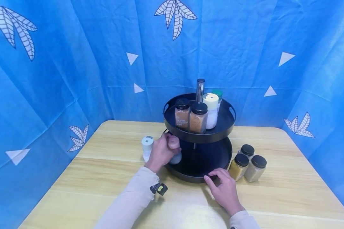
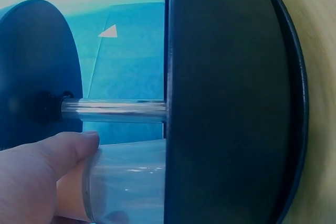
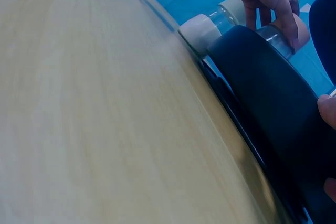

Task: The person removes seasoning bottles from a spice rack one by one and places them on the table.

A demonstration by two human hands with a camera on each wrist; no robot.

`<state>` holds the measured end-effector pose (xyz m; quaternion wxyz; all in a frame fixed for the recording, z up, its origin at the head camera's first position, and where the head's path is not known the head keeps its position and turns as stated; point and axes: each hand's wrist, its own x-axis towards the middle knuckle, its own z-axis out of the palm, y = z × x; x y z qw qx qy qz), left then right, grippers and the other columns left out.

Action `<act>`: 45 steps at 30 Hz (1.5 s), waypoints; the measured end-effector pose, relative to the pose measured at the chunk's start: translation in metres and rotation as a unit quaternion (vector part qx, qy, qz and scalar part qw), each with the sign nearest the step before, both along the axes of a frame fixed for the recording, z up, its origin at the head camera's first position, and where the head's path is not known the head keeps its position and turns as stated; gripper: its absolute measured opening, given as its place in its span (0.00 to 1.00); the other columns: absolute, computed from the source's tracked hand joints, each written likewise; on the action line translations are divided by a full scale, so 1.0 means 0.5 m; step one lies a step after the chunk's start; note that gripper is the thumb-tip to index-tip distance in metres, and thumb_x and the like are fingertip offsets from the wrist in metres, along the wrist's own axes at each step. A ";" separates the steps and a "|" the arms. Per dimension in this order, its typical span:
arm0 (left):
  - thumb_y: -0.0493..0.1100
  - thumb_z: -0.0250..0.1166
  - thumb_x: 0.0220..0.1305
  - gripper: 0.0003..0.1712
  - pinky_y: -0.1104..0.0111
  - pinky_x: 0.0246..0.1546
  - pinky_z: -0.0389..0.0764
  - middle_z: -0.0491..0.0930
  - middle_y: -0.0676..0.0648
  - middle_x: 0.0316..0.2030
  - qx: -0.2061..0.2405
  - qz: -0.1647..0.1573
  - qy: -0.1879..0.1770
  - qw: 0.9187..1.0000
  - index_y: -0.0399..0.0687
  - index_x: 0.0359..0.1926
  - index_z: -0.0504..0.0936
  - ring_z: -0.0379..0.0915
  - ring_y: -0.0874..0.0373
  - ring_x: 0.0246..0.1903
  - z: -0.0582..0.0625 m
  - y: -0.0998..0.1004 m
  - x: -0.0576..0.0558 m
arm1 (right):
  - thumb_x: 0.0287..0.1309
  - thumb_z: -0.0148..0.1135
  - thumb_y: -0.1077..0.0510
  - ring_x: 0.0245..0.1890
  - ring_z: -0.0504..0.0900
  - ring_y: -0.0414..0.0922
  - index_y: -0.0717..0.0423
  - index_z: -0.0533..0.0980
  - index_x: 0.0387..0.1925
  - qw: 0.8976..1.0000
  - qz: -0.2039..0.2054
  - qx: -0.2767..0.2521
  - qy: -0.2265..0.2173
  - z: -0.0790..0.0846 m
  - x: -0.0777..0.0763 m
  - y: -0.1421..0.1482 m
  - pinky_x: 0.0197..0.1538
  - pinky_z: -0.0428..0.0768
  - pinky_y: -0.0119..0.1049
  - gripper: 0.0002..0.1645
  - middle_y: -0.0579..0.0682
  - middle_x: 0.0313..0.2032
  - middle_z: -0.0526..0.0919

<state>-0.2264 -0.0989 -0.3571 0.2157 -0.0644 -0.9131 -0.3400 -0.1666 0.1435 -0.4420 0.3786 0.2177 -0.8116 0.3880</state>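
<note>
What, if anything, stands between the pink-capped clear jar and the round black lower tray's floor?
Nothing visible. The left hand holds the jar inside the lower tray's rim; whether its base touches is unclear.

Wooden table [image 1: 74, 197], black two-tier tray [image 1: 200, 138], jars [image 1: 254, 171]

High head camera looks forward and down on the pale wooden table [image 1: 189, 203]; left wrist, tight and sideways, faces the black round two-tier tray [image 1: 199, 138]; right wrist, tilted, looks leftward, sharing it.
</note>
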 end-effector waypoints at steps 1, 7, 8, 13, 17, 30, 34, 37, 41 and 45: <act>0.51 0.75 0.41 0.33 0.54 0.41 0.82 0.82 0.40 0.39 -0.001 0.000 0.001 1.000 0.42 0.46 0.72 0.79 0.47 0.39 0.001 0.000 0.000 | 0.36 0.76 0.64 0.35 0.79 0.45 0.53 0.79 0.25 1.000 -0.001 0.001 -0.001 0.000 0.000 0.000 0.41 0.76 0.37 0.12 0.46 0.29 0.82; 0.51 0.75 0.42 0.33 0.54 0.41 0.82 0.82 0.40 0.38 -0.004 -0.003 0.009 1.000 0.41 0.46 0.72 0.79 0.47 0.38 0.008 -0.001 0.003 | 0.36 0.76 0.63 0.35 0.79 0.45 0.53 0.79 0.25 1.000 -0.004 0.004 -0.002 0.000 0.000 0.000 0.41 0.77 0.37 0.12 0.46 0.29 0.82; 0.51 0.75 0.42 0.33 0.54 0.41 0.82 0.82 0.40 0.38 -0.005 -0.004 0.012 1.000 0.41 0.46 0.72 0.79 0.47 0.38 0.010 -0.002 0.004 | 0.36 0.75 0.63 0.35 0.79 0.45 0.53 0.79 0.25 1.000 -0.004 0.004 -0.002 0.000 0.000 0.000 0.41 0.77 0.37 0.12 0.46 0.29 0.82; 0.49 0.76 0.42 0.32 0.54 0.39 0.82 0.82 0.39 0.38 -0.007 -0.012 0.033 0.999 0.40 0.45 0.72 0.79 0.47 0.37 0.013 -0.003 0.007 | 0.36 0.75 0.63 0.35 0.79 0.45 0.53 0.79 0.25 1.000 -0.004 0.004 -0.003 0.000 0.000 0.000 0.42 0.76 0.37 0.12 0.47 0.29 0.82; 0.48 0.76 0.42 0.32 0.54 0.39 0.82 0.82 0.39 0.38 -0.007 -0.018 0.047 0.999 0.39 0.45 0.72 0.79 0.47 0.37 0.014 -0.006 0.009 | 0.36 0.75 0.63 0.35 0.79 0.46 0.53 0.79 0.25 1.000 -0.004 0.004 -0.006 0.001 0.001 0.001 0.42 0.76 0.37 0.11 0.47 0.29 0.82; 0.48 0.76 0.42 0.32 0.54 0.40 0.82 0.82 0.39 0.39 -0.006 -0.017 0.058 0.998 0.39 0.45 0.72 0.79 0.47 0.37 0.023 -0.010 0.015 | 0.36 0.75 0.64 0.35 0.79 0.45 0.53 0.79 0.24 1.000 -0.005 0.003 0.001 0.002 0.002 0.000 0.41 0.77 0.37 0.12 0.47 0.29 0.82; 0.48 0.76 0.41 0.32 0.54 0.40 0.82 0.82 0.40 0.39 -0.003 -0.016 0.057 0.998 0.40 0.46 0.72 0.79 0.47 0.37 0.026 -0.011 0.017 | 0.36 0.75 0.63 0.35 0.79 0.45 0.53 0.79 0.24 1.000 -0.005 0.002 -0.001 0.002 0.002 0.001 0.41 0.77 0.37 0.12 0.47 0.29 0.82; 0.48 0.77 0.40 0.33 0.54 0.39 0.82 0.82 0.39 0.38 -0.002 -0.013 0.064 0.998 0.39 0.45 0.73 0.79 0.47 0.36 0.028 -0.013 0.018 | 0.36 0.75 0.63 0.35 0.79 0.45 0.53 0.79 0.24 1.000 -0.005 0.002 -0.003 0.003 0.002 0.001 0.41 0.77 0.37 0.12 0.47 0.29 0.82; 0.47 0.77 0.40 0.32 0.54 0.38 0.82 0.82 0.39 0.38 -0.003 -0.010 0.069 0.998 0.39 0.45 0.73 0.79 0.47 0.36 0.030 -0.016 0.020 | 0.36 0.76 0.63 0.35 0.79 0.45 0.53 0.79 0.25 1.000 -0.004 0.004 -0.004 0.002 0.002 0.000 0.41 0.77 0.37 0.12 0.47 0.29 0.82; 0.47 0.77 0.41 0.32 0.54 0.38 0.83 0.82 0.38 0.39 0.000 -0.009 0.063 0.998 0.39 0.45 0.73 0.79 0.48 0.36 0.034 -0.016 0.023 | 0.36 0.76 0.63 0.35 0.79 0.45 0.53 0.79 0.25 1.000 -0.005 0.004 -0.007 0.001 0.003 0.000 0.42 0.77 0.37 0.12 0.47 0.29 0.82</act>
